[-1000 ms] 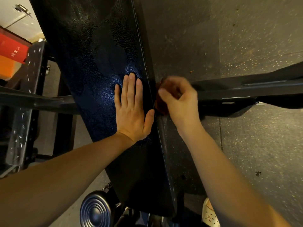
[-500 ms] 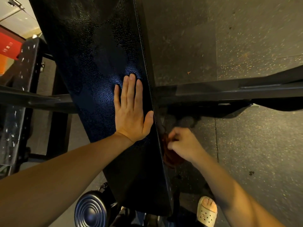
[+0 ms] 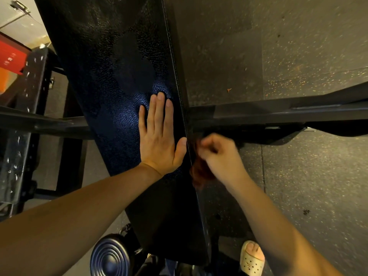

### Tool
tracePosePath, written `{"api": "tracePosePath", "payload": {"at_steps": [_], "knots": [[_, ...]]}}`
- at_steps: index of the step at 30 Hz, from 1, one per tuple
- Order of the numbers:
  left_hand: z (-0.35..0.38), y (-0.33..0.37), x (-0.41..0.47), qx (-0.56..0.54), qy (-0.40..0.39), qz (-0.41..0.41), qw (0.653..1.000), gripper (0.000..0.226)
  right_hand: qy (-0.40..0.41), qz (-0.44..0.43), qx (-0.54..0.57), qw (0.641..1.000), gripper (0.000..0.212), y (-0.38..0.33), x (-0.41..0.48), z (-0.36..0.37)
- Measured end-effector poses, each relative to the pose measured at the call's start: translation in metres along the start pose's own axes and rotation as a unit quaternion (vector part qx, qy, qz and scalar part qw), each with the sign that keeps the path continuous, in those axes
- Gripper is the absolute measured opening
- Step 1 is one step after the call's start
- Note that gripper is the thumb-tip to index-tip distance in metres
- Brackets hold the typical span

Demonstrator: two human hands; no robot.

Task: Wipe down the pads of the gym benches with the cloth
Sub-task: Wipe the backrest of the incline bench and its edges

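One bench pad (image 3: pixel 111 76), one cloth (image 3: pixel 199 173); left hand (image 3: pixel 159 144) flat, fingers straight, on pad; right hand (image 3: pixel 221 156) fingers tight round cloth

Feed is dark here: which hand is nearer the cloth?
Right. The right hand grips the reddish cloth against the bench pad side; the left hand lies flat on the pad's top, beside that edge.

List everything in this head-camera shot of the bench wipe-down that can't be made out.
1. Bench pad, head view: its far end is cut off by the top frame edge, and its side face is too dark to judge clean.
2. Cloth, head view: mostly hidden by the right hand gripping it and by the pad's edge. It is motion-blurred, so size and folds are unclear.
3. Red sign, head view: lettering too small.
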State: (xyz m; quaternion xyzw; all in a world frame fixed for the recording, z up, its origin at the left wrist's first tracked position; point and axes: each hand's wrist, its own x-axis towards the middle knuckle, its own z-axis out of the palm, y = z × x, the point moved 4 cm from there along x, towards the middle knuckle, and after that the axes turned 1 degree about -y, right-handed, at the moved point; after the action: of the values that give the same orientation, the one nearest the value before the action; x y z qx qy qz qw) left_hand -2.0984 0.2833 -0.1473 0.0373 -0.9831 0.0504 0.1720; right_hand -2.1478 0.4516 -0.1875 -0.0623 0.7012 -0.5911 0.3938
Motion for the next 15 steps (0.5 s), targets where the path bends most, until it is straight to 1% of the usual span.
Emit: {"api": "tracePosePath", "payload": {"at_steps": [2, 3, 4, 5, 6, 7, 8, 9, 10, 11, 13, 15], "knots": [[0.0, 0.0, 0.001, -0.002, -0.004, 0.001, 1.0, 0.083, 0.061, -0.128, 0.059, 0.988, 0.008, -0.036, 0.012, -0.001], [-0.001, 0.001, 0.001, -0.003, -0.003, 0.002, 1.0, 0.083, 0.07, -0.158, 0.075, 0.982, 0.009, -0.041, 0.01, 0.002], [-0.001, 0.001, 0.001, -0.003, 0.0, 0.001, 1.0, 0.083, 0.066, -0.153, 0.079, 0.983, 0.009, -0.031, 0.004, 0.007], [-0.001, 0.001, 0.001, -0.004, 0.002, 0.0, 1.0, 0.083, 0.052, -0.113, 0.076, 0.989, 0.012, -0.01, -0.007, 0.011], [-0.001, 0.001, 0.0, -0.003, 0.003, 0.0, 1.0, 0.083, 0.029, -0.052, 0.057, 0.997, 0.016, 0.017, -0.023, 0.015], [-0.001, 0.001, 0.0, -0.002, 0.004, -0.001, 1.0, 0.084, -0.014, 0.017, 0.016, 1.0, 0.018, 0.041, -0.04, 0.019], [-0.001, 0.001, 0.0, -0.002, 0.005, -0.002, 1.0, 0.084, -0.066, 0.088, -0.038, 0.993, 0.021, 0.06, -0.055, 0.022], [-0.001, 0.001, 0.0, -0.005, 0.005, -0.003, 1.0, 0.084, -0.1, 0.138, -0.079, 0.982, 0.022, 0.072, -0.061, 0.023], [-0.001, 0.001, 0.0, -0.007, 0.005, -0.002, 1.0, 0.083, -0.101, 0.151, -0.092, 0.979, 0.023, 0.073, -0.057, 0.021], [0.0, 0.001, 0.0, -0.005, 0.005, -0.001, 1.0, 0.083, -0.069, 0.119, -0.08, 0.987, 0.022, 0.064, -0.046, 0.019], [0.001, 0.001, 0.0, 0.0, 0.006, 0.0, 1.0, 0.083, 0.027, -0.005, -0.015, 0.999, 0.015, 0.021, -0.022, 0.012], [0.0, 0.001, 0.0, -0.002, 0.005, 0.001, 1.0, 0.083, 0.08, -0.108, 0.038, 0.99, 0.012, -0.007, -0.014, 0.013]]}}
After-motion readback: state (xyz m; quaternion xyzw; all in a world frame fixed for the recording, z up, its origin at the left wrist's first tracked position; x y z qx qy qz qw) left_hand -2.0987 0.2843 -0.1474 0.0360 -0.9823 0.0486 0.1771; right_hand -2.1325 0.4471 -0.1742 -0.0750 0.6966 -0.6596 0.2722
